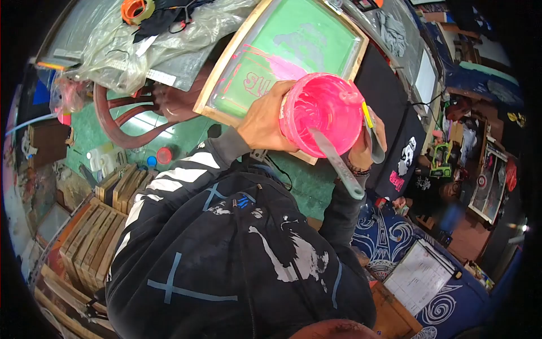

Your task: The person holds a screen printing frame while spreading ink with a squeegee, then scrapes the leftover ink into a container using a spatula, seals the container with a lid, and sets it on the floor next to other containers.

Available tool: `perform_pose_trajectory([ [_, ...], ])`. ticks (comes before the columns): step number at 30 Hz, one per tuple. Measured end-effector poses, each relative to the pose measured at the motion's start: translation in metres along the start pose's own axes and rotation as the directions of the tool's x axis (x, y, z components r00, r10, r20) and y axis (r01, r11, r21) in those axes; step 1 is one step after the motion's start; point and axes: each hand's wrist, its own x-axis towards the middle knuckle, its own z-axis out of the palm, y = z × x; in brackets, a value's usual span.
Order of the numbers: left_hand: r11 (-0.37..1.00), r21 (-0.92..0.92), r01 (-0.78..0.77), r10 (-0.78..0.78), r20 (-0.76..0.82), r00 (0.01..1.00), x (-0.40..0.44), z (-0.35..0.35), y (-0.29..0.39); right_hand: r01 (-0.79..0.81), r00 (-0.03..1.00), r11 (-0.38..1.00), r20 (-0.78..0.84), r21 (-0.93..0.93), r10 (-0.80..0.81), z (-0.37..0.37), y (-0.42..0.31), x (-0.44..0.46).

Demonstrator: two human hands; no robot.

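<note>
A round tub of pink ink is tilted so that its open mouth faces me. My left hand grips the tub's left side, fingers closed round its wall. Inside the tub rests a spatula, its grey handle sticking out over the near rim. At the right side of the tub, my right hand is closed round a flat grey tool with a yellow strip; its exact kind is unclear. Beyond lies a wood-framed printing screen with green mesh and pink ink smears.
A dark printed shirt lies right of the screen. Crumpled clear plastic and orange tape are at the upper left. Wooden frames stack at the lower left. A paper-covered clipboard sits at the lower right.
</note>
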Motion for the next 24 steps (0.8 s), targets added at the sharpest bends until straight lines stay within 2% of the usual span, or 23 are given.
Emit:
perform_pose_trajectory([
  [4, 1.0, 0.02, -0.005, 0.007, -0.066, 0.998, -0.019, -0.025, -0.002, 0.014, 1.0, 0.986, -0.018, 0.168, -0.011, 0.031, 0.0, 0.001],
  [6, 0.999, 0.054, -0.005, 0.01, -0.09, 0.996, -0.029, -0.036, -0.004, 0.101, 0.995, 0.99, 0.001, 0.095, -0.101, 0.044, -0.007, 0.007],
  [9, 0.999, 0.042, 0.008, -0.004, -0.098, 0.995, -0.039, -0.051, -0.002, 0.107, 0.994, 0.99, 0.003, 0.087, -0.108, 0.059, -0.004, 0.002],
  [11, 0.995, 0.098, 0.036, -0.027, -0.097, 0.995, -0.045, -0.057, -0.003, 0.1, 0.995, 0.993, 0.006, 0.069, -0.101, 0.067, -0.007, 0.002],
  [13, 0.993, 0.12, 0.004, 0.013, -0.142, 0.99, -0.05, -0.062, -0.006, 0.097, 0.995, 0.994, 0.007, 0.043, -0.097, 0.072, -0.012, 0.002],
  [15, 0.99, 0.138, -0.031, 0.056, -0.183, 0.981, -0.052, -0.067, -0.011, 0.041, 0.999, 0.998, 0.009, 0.037, -0.042, 0.074, -0.022, 0.004],
  [16, 0.991, 0.135, -0.001, 0.022, -0.153, 0.988, -0.053, -0.069, -0.015, 0.045, 0.999, 0.998, 0.012, 0.035, -0.046, 0.071, -0.03, 0.005],
  [18, 0.991, 0.129, 0.023, -0.007, -0.122, 0.993, -0.054, -0.071, -0.021, -0.191, 0.978, 0.981, 0.076, -0.012, 0.192, 0.063, -0.047, 0.006],
  [19, 0.989, 0.141, 0.045, -0.028, -0.12, 0.992, -0.054, -0.071, -0.024, -0.187, 0.98, 0.982, 0.072, -0.018, 0.187, 0.058, -0.047, 0.005],
  [21, 0.988, 0.146, 0.058, -0.041, -0.114, 0.993, -0.051, -0.067, -0.031, -0.237, 0.971, 0.964, 0.064, 0.122, 0.231, 0.046, -0.042, -0.001],
  [23, 0.99, 0.134, 0.042, -0.029, -0.1, 0.995, -0.046, -0.061, -0.04, -0.231, 0.972, 0.97, 0.06, 0.077, 0.227, 0.047, -0.068, 0.01],
  [24, 0.991, 0.126, 0.035, -0.023, -0.093, 0.995, -0.043, -0.058, -0.044, -0.218, 0.975, 0.959, 0.011, 0.179, 0.22, 0.049, -0.08, 0.015],
])
